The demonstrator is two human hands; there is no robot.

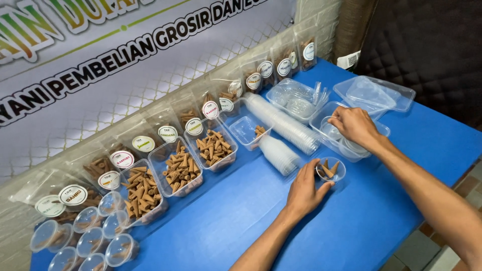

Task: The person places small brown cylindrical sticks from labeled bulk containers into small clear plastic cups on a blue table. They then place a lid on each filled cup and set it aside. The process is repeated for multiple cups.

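My left hand (305, 189) grips a small round clear cup (332, 168) that holds a few brown incense cones, standing on the blue table (351, 221). My right hand (354, 124) reaches into a clear rectangular tub (325, 131) of round clear lids, fingers pinched on something there; what it has I cannot make out. Just left of the cup lie stacks of clear cups (280, 131) on their sides.
Open tubs of brown cones (182, 169) line the table's back, behind them labelled pouches (211, 103) lean on the wall. Several filled, lidded cups (89, 236) sit at the far left. More clear tubs and lids (374, 93) lie at the right rear.
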